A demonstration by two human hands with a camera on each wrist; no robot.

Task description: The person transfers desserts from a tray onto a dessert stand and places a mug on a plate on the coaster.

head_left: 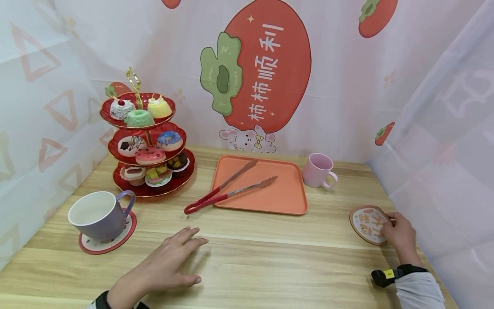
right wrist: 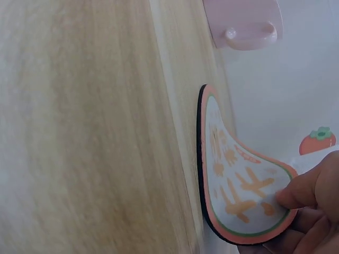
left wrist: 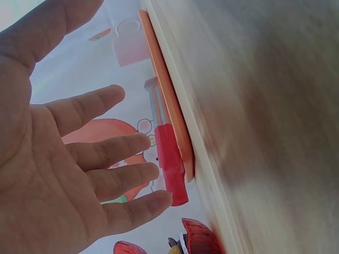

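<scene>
Right now, at the bench: two hands are out, one idle and one working at a coaster.
Right hand [head_left: 399, 234]: near right; the thumb lies on top of the printed coaster [head_left: 368, 224] and the fingers are curled under its near edge, pinching it. In the right wrist view the gripped edge is bent up off the wood while the far part lies flat, which looks like a way of getting fingertips beneath something thin.
Coaster position: near the right edge of the bench [head_left: 270, 257], nearer than the pink mug [head_left: 318, 170] and apart from it.
Left hand [head_left: 170, 262]: near centre, fingers straight and spread, palm down low over the wood, holding nothing. Whether the palm touches the surface I cannot tell; it seems merely parked.
Tongs [head_left: 227, 189]: red-handled, lying aslant with the tips on the orange tray [head_left: 285, 201] and the handles hanging over its near left corner, just beyond the left hand's fingertips, so probably laid for an easy grab.
Lilac cup [head_left: 99, 213]: near left, upright on its own red-rimmed coaster [head_left: 125, 234].
Tiered stand [head_left: 146, 141]: far left, three red plates stacked, loaded with small cakes and doughnuts.
Backdrop: a cloth printed with a large persimmon [head_left: 266, 64] hangs behind.
</scene>
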